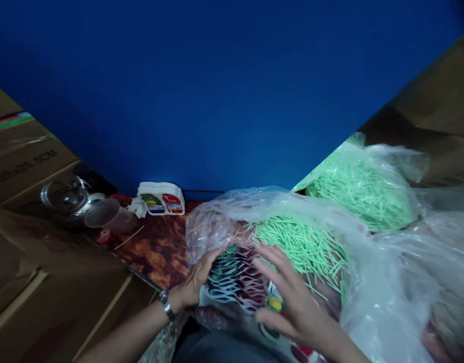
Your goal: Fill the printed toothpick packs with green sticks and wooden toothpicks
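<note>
A stack of thin wavy-edged packets (237,280), printed green on one half and red on the other, lies in front of me on clear plastic. Against its left side presses my left hand (194,282), a metal watch on the wrist; its far fingers are hidden. My right hand (292,297) is at the stack's right side, thumb and fingers spread apart, fingertips at its edge. Between them shows a label with a yellow picture (275,302). Just beyond lies a heap of light green sticks (303,247) on a clear plastic bag (383,282).
A blue panel (224,101) rises in front. White packs with green and red labels (161,199) stand at its foot on the brown patterned table (156,252). Left are a clear cup (105,216) and cardboard boxes (31,161). Another bag of green sticks (360,186) is at right.
</note>
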Motion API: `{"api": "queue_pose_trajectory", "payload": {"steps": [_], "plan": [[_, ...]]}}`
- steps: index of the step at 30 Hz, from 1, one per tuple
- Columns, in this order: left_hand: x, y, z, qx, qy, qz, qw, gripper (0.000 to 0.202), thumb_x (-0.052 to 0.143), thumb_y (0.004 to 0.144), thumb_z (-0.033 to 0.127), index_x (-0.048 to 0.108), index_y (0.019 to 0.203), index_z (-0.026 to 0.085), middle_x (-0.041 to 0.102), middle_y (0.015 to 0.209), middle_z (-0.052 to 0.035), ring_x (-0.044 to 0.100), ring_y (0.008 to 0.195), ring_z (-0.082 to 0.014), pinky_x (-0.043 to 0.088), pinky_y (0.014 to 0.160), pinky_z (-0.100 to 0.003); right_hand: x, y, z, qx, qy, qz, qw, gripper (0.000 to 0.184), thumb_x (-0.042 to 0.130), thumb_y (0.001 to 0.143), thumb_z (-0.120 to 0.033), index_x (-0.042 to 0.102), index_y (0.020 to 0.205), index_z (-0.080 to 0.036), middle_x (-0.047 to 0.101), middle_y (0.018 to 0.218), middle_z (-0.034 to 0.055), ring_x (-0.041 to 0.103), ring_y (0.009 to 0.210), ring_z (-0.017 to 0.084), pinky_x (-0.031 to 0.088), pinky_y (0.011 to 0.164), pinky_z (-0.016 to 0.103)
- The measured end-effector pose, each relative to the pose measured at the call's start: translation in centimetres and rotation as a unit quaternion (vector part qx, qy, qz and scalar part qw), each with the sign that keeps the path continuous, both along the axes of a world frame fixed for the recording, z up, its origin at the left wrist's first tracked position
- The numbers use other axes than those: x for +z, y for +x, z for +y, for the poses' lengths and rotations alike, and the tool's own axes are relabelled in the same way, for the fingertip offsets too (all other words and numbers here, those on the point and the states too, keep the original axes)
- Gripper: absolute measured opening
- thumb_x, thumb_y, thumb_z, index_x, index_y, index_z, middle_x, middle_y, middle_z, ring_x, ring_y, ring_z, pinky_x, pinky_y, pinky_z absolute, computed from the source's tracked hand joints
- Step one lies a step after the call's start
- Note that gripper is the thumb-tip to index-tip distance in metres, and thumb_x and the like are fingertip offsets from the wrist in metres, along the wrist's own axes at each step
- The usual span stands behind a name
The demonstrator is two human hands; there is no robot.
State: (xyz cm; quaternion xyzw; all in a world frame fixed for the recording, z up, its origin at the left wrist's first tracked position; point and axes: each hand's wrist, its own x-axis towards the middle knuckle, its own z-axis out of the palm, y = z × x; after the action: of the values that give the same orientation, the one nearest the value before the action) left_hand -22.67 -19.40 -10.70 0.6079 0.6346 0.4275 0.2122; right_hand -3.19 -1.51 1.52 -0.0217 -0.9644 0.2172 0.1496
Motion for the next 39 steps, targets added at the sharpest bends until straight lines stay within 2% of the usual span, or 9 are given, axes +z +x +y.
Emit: {"api": "queue_pose_trajectory", "payload": {"steps": [3, 6, 13, 19, 23, 27, 31, 36, 39], "plan": [[0.2, 0.0, 0.1, 0.006, -0.015, -0.024, 1.0, 0.1, 0.076, 0.071, 0.033, 0.012, 0.148, 0.024, 0.043, 0.143, -0.0166, 0.046, 0.128, -0.0335, 0.038, 0.107, -0.049, -2.1, 3.6, 1.2, -0.084, -0.075, -0.046, 0.993, 0.103, 0.046, 0.078, -0.071, -0.001, 0.15, -0.014, 0.017, 0.154, 0.0195, 0.024, 0.14, 0.034, 0.032, 0.109, 0.049], [0.0, 0.2, 0.0, 0.016, -0.034, -0.044, 0.998, 0.103, 0.076, 0.072, 0.033, 0.007, 0.149, 0.024, 0.042, 0.144, -0.0181, 0.046, 0.128, -0.0344, 0.037, 0.107, -0.052, -5.1, 5.2, -0.4, -0.088, -0.082, -0.07, 0.99, 0.127, 0.057, 0.065, -0.076, -0.012, 0.149, -0.011, 0.008, 0.155, 0.024, 0.02, 0.14, 0.039, 0.033, 0.108, 0.052], [1.2, -0.1, 0.7, 0.004, -0.044, -0.052, 0.998, 0.106, 0.077, 0.07, 0.035, 0.009, 0.15, 0.021, 0.043, 0.143, -0.0194, 0.045, 0.128, -0.0369, 0.039, 0.105, -0.051, -8.7, 1.6, -2.2, -0.167, -0.132, -0.006, 0.977, 0.117, 0.069, 0.076, -0.039, -0.02, 0.146, -0.013, 0.007, 0.155, 0.0242, 0.017, 0.142, 0.034, 0.031, 0.109, 0.051], [2.3, -0.2, 1.5, -0.007, -0.017, -0.019, 1.0, 0.081, 0.075, 0.07, 0.027, 0.035, 0.14, 0.021, 0.049, 0.134, -0.0157, 0.048, 0.124, -0.0341, 0.039, 0.105, -0.05, -8.4, 1.1, -0.4, -0.117, -0.183, -0.029, 0.976, 0.125, 0.073, 0.068, -0.032, -0.025, 0.144, -0.012, 0.01, 0.154, 0.0252, 0.017, 0.142, 0.032, 0.028, 0.111, 0.049], [1.5, 0.1, 1.2, -0.008, -0.035, -0.042, 0.998, 0.078, 0.071, 0.075, 0.027, 0.032, 0.141, 0.021, 0.041, 0.145, -0.017, 0.042, 0.131, -0.0336, 0.034, 0.109, -0.052, -5.7, 2.0, -0.2, -0.068, -0.093, 0.01, 0.993, 0.113, 0.072, 0.073, -0.039, -0.009, 0.149, -0.02, -0.001, 0.156, 0.0208, 0.01, 0.143, 0.037, 0.027, 0.109, 0.055], [1.5, 0.3, 1.0, -0.003, -0.048, -0.06, 0.997, 0.076, 0.07, 0.077, 0.026, 0.031, 0.142, 0.02, 0.049, 0.139, -0.0163, 0.049, 0.126, -0.0306, 0.038, 0.108, -0.049, -3.5, 2.4, 0.1, -0.032, -0.012, 0.021, 0.999, 0.087, 0.066, 0.081, -0.042, 0.013, 0.148, -0.027, 0.0, 0.157, 0.0158, 0.013, 0.142, 0.036, 0.028, 0.108, 0.057], [1.8, 0.4, 1.1, 0.013, -0.056, -0.066, 0.996, 0.074, 0.07, 0.077, 0.027, 0.034, 0.14, 0.019, 0.052, 0.136, -0.0159, 0.052, 0.123, -0.0315, 0.04, 0.106, -0.049, -4.1, 2.8, -0.7, -0.063, -0.024, 0.027, 0.997, 0.102, 0.067, 0.077, -0.05, 0.002, 0.149, -0.02, 0.004, 0.155, 0.0221, 0.013, 0.142, 0.038, 0.03, 0.106, 0.059], [1.6, 0.6, 1.1, 0.026, -0.059, -0.071, 0.995, 0.074, 0.071, 0.076, 0.031, 0.035, 0.14, 0.018, 0.054, 0.134, -0.0161, 0.053, 0.122, -0.0323, 0.042, 0.104, -0.048, -4.8, 4.0, -2.3, -0.076, -0.026, 0.07, 0.994, 0.09, 0.071, 0.078, -0.029, 0.012, 0.145, -0.034, -0.003, 0.157, 0.0129, 0.015, 0.142, 0.036, 0.03, 0.106, 0.06], [1.0, 0.4, 0.7, 0.024, -0.055, -0.057, 0.997, 0.075, 0.073, 0.073, 0.033, 0.037, 0.138, 0.019, 0.056, 0.131, -0.0163, 0.057, 0.118, -0.033, 0.045, 0.102, -0.049, -5.4, 3.9, -1.9, -0.097, -0.034, 0.056, 0.993, 0.1, 0.073, 0.075, -0.036, 0.005, 0.148, -0.027, 0.001, 0.157, 0.0178, 0.015, 0.142, 0.036, 0.031, 0.106, 0.056]]}}
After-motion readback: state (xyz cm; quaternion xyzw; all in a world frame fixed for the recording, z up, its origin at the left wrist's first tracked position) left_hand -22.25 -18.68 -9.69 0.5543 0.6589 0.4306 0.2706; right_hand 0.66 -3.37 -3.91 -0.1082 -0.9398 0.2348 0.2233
